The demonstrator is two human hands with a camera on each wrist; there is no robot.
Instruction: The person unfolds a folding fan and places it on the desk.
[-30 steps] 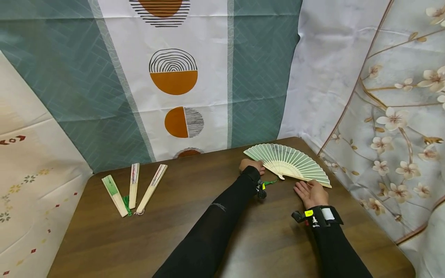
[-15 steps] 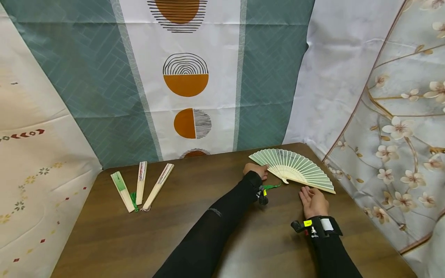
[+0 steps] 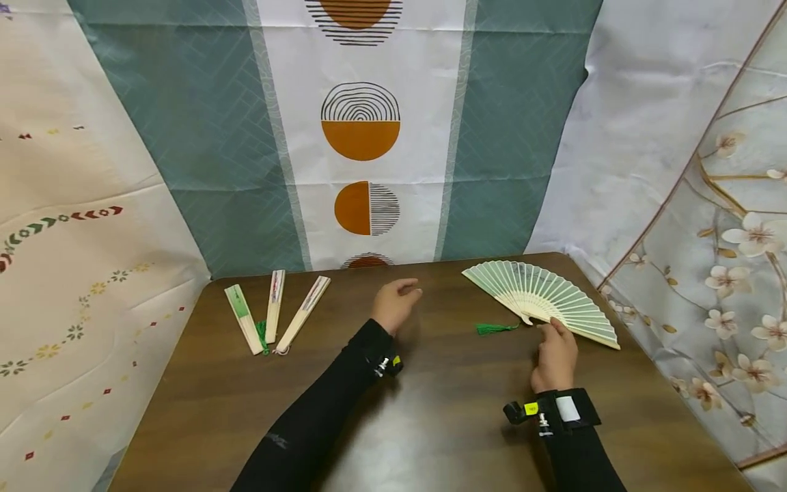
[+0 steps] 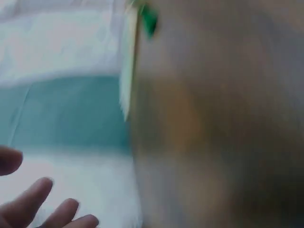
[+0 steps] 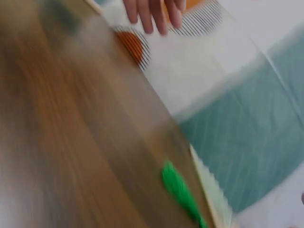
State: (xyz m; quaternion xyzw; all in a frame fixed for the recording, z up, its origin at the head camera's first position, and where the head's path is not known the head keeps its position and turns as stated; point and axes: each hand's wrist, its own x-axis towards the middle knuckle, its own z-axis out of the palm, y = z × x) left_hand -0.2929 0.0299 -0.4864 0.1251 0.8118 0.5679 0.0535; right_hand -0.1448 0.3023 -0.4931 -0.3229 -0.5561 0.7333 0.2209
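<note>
Right grip (image 3: 555, 355) at edge of fan (image 3: 549, 295)

You have one tabletop (image 3: 443, 410) with one spread fan (image 3: 547, 294) and three folded fans (image 3: 244, 319) (image 3: 274, 305) (image 3: 303, 314) on it, so four fans altogether. You can count two green tassels (image 3: 496, 329) (image 3: 261, 333), two wrist cameras (image 3: 393, 369) (image 3: 513, 412) and two yellow tags (image 3: 396, 360) (image 3: 531, 408). Behind, you have four printed circles (image 3: 361, 140) (image 3: 352, 208) (image 3: 355, 14) (image 3: 367, 260), two whole and two only partly in view.

Left wrist view: table (image 4: 228, 118) blurred; left grip (image 4: 27, 200) cut off at 8 o'clock. Right wrist view: open fan (image 5: 211, 190) cut off at 5 o'clock. Head view: print (image 3: 313, 294) on closed fans (image 3: 273, 321), 8 o'clock, too small to read.
</note>
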